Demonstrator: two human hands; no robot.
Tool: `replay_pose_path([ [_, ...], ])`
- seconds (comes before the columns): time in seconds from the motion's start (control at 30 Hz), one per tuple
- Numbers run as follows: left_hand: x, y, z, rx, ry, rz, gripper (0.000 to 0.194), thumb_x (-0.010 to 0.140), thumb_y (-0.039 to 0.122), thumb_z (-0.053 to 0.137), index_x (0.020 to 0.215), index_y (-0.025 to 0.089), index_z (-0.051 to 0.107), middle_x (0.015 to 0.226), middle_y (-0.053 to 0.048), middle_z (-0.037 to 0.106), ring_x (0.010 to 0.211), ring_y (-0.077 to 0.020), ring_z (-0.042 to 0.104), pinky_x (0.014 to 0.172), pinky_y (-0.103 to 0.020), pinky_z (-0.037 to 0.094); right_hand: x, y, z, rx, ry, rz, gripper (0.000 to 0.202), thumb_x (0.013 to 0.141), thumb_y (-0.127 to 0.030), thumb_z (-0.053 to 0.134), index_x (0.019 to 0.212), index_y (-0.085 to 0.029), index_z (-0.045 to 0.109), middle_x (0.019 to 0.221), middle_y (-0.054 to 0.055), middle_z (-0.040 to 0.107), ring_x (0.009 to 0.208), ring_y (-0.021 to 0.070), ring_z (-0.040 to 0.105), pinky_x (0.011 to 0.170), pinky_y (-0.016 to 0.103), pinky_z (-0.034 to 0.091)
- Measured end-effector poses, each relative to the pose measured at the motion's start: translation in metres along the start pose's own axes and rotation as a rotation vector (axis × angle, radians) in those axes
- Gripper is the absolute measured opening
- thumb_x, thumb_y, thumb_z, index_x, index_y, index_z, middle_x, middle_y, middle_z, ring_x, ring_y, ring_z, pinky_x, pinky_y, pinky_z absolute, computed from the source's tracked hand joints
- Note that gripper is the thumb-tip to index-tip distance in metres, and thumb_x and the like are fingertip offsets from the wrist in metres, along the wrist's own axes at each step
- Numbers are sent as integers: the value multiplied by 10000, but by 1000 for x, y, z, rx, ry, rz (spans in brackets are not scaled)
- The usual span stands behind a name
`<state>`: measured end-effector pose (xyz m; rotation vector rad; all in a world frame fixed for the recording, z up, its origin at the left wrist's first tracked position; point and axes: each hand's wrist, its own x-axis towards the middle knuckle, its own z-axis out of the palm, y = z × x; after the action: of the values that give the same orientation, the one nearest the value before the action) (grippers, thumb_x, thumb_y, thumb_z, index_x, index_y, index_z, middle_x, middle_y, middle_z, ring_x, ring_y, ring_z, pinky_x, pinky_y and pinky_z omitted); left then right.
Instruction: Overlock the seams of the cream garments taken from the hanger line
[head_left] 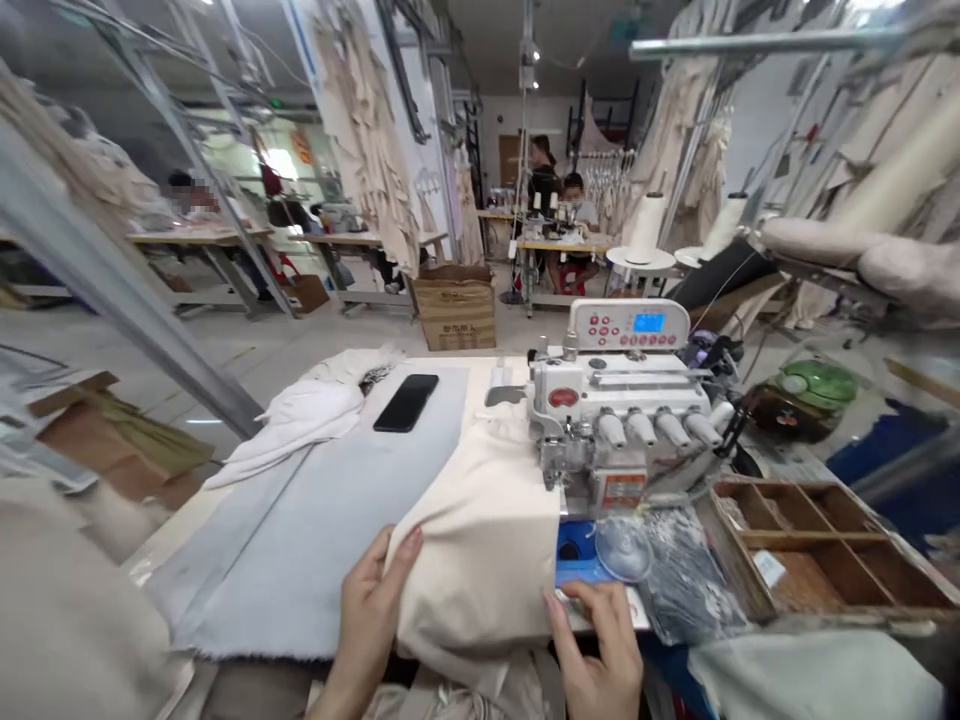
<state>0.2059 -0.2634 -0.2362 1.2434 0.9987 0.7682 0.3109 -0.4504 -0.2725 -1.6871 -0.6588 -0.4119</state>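
A cream fabric piece [487,520] lies over the front of the table, with its far end beside the needle area of a white overlock sewing machine [622,400]. My left hand [379,595] grips the fabric's left edge between thumb and fingers, the thumb on top. At the lower right corner, my right hand [596,635] has its fingers curled in a pinch on the fabric's edge. The fabric hangs in folds toward my lap between both hands. A lit blue display [649,323] shows on the machine's control panel.
A black phone [406,403] rests on a grey cloth [300,540], with white fabric [307,410] behind it at left. Right of the machine are a wooden compartment tray [750,540] and a plastic bag [694,570]. A cardboard box [455,308] stands beyond the table; people sit farther back.
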Motion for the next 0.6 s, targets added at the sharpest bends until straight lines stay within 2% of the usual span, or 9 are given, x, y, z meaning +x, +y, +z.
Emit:
replay_pose_path([
  [0.13, 4, -6, -3, -15, -2, -82, 738, 541, 704, 849, 1002, 141, 726, 820, -60, 742, 677, -209, 661, 565, -242, 532, 1, 1, 7, -179, -45, -65, 217, 1017, -431, 619, 972, -226, 678, 826, 11, 610, 750, 192, 590, 701, 311, 449],
  [0.2, 4, -8, -3, -43, 14, -95, 728, 533, 699, 856, 985, 146, 719, 808, -46, 731, 657, -187, 640, 571, -232, 530, 4, 1, 9, -207, -59, -99, 224, 1019, -417, 615, 931, -217, 665, 793, 9, 607, 729, 195, 581, 678, 309, 446],
  [0.33, 2, -10, -3, -58, 34, -105, 721, 500, 679, 877, 953, 141, 721, 754, -28, 700, 646, -173, 613, 540, -212, 506, 7, -4, 4, -169, -115, -117, 210, 1013, -295, 606, 823, -212, 637, 755, 1, 573, 719, 181, 572, 663, 290, 470],
  [0.43, 0, -10, -5, -27, 65, -75, 658, 536, 637, 879, 931, 133, 728, 733, -23, 683, 657, -169, 605, 533, -196, 489, 6, -13, -7, -60, -98, -127, 107, 960, -170, 639, 893, -220, 705, 797, -7, 518, 701, 146, 537, 632, 252, 458],
  [0.5, -3, -8, -6, 5, 100, -34, 623, 525, 634, 878, 853, 127, 723, 703, -20, 662, 649, -164, 593, 532, -189, 481, 6, -20, -12, 40, -61, -27, 135, 937, -149, 648, 854, -221, 726, 807, -5, 485, 687, 140, 510, 600, 247, 429],
  [0.6, -11, -1, -3, 65, 133, 58, 563, 559, 641, 849, 756, 136, 697, 659, -3, 617, 622, -141, 554, 530, -175, 465, 8, -29, -13, 257, -49, 236, 196, 904, -268, 717, 720, -208, 687, 817, 14, 528, 740, 166, 552, 650, 261, 473],
])
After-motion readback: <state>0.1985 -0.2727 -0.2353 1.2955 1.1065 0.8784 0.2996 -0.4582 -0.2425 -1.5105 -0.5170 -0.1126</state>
